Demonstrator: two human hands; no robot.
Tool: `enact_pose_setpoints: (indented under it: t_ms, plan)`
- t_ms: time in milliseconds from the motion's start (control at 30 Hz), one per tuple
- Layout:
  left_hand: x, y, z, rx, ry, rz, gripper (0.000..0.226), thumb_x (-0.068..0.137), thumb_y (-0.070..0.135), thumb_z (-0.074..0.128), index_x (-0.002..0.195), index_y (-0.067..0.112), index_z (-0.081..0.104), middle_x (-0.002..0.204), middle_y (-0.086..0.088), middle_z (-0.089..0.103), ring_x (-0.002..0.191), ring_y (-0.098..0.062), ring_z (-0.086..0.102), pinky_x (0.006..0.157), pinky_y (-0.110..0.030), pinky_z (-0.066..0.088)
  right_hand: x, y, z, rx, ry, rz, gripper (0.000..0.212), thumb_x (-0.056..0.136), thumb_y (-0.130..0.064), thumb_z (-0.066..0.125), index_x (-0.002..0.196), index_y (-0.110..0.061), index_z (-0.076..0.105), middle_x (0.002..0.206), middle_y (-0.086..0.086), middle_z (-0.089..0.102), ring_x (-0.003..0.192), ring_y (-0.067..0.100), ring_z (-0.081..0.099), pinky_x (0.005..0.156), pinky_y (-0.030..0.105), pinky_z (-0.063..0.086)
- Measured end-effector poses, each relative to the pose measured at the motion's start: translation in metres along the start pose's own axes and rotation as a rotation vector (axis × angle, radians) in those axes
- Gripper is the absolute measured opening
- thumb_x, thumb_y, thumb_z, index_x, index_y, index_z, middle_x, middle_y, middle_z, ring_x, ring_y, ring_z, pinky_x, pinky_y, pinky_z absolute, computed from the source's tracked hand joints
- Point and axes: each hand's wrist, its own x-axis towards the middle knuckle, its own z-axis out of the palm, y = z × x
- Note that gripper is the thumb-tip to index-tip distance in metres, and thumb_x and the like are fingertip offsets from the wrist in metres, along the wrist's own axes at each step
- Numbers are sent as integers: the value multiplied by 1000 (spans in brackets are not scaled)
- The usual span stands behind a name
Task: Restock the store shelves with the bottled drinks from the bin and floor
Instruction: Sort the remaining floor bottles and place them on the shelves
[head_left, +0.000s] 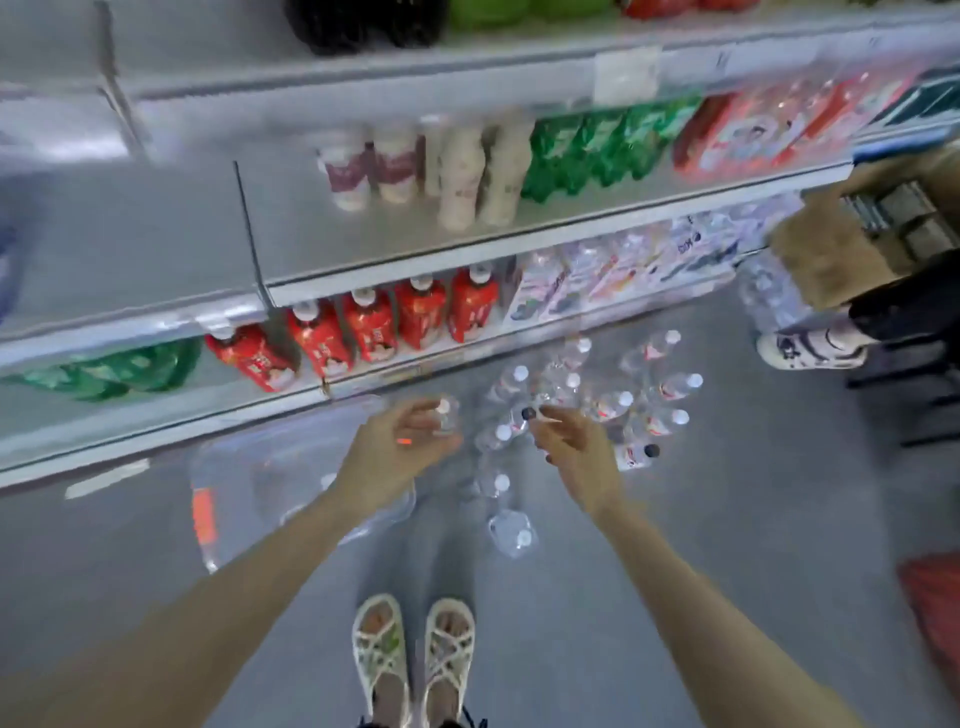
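Observation:
Several clear water bottles (613, 400) with white caps stand and lie on the grey floor below the bottom shelf. My left hand (400, 447) grips a small clear bottle (445, 415) by its top. My right hand (576, 447) reaches down over the cluster, fingers curled at a dark-capped bottle (522, 418); blur hides whether it holds it. The grey shelves (395, 270) carry red bottles (363, 327), green bottles (587, 150) and pale yoghurt bottles (457, 171).
Torn clear plastic wrap (260, 483) lies on the floor at left. My feet in white sandals (415, 660) stand near the bottom. Another person's shoe (810, 351) and a cardboard box (857, 234) are at right. A red object (935, 613) sits at the right edge.

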Motion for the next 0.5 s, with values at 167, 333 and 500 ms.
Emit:
enact_pose_setpoints:
  t_ms: [167, 333, 500]
  plan:
    - [29, -114, 50, 5, -66, -177, 45, 68, 18, 84, 106, 15, 61, 90, -4, 66, 73, -10, 59, 65, -10, 47, 27, 129, 15, -64, 14, 165, 26, 89, -12, 66, 114, -7, 62, 83, -5, 64, 74, 5, 60, 67, 4, 44]
    - [53, -211, 91, 24, -50, -275, 46, 66, 27, 82, 104, 19, 59, 90, -7, 65, 79, -14, 62, 70, -11, 49, 49, 250, 29, -135, 37, 285, 31, 88, -12, 67, 117, -3, 62, 104, 12, 65, 92, 19, 61, 69, 6, 43]
    - [70, -307, 129, 30, -41, -407, 34, 73, 21, 81, 101, 20, 62, 95, -7, 70, 89, -20, 67, 81, -23, 50, 69, 360, 49, -215, 63, 395, 49, 85, -19, 71, 129, -7, 55, 126, 10, 61, 118, 25, 56, 100, 34, 43]
